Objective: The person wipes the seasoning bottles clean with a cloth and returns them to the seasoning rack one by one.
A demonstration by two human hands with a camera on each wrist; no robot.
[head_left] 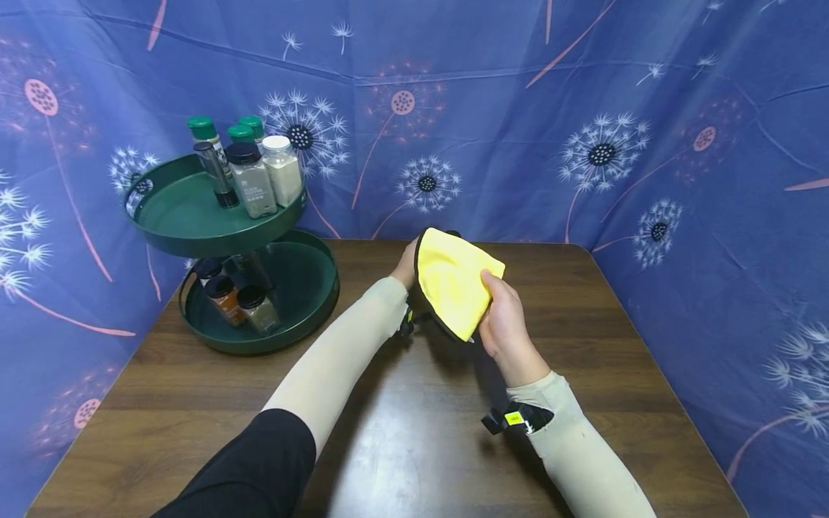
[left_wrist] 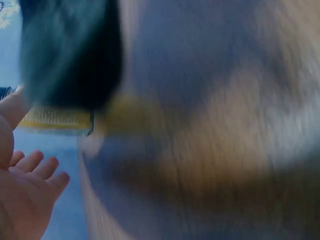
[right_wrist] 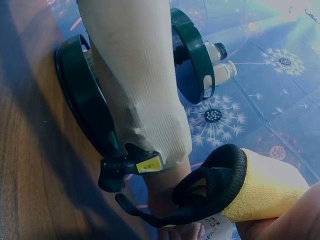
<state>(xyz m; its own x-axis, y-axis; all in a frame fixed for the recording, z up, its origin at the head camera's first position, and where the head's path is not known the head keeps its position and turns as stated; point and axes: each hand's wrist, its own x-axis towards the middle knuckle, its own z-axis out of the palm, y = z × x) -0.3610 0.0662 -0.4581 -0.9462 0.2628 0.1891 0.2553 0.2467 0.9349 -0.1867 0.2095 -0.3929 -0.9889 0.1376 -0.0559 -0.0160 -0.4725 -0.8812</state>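
A yellow cloth (head_left: 450, 280) with a dark edge hangs above the table, its lower corner pinched by my right hand (head_left: 505, 315). The right wrist view shows the cloth's dark side folded over. My left hand (head_left: 406, 266) is mostly hidden behind the cloth in the head view. It holds a spice jar (left_wrist: 57, 119) with a ribbed dark cap, a barcode and yellow showing on it. The thumb lies near the cap, and the other fingers show below. Part of a white jar label (right_wrist: 222, 229) shows under the cloth. Motion blurs much of the left wrist view.
At the left stands a two-tier dark green turntable rack (head_left: 259, 235). Several spice bottles stand on its top tier, among them a white-capped jar (head_left: 281, 171). Jars, including an orange-brown one (head_left: 227, 302), sit below. The wooden table (head_left: 388, 460) meets a blue dandelion-print curtain (head_left: 505, 158) behind.
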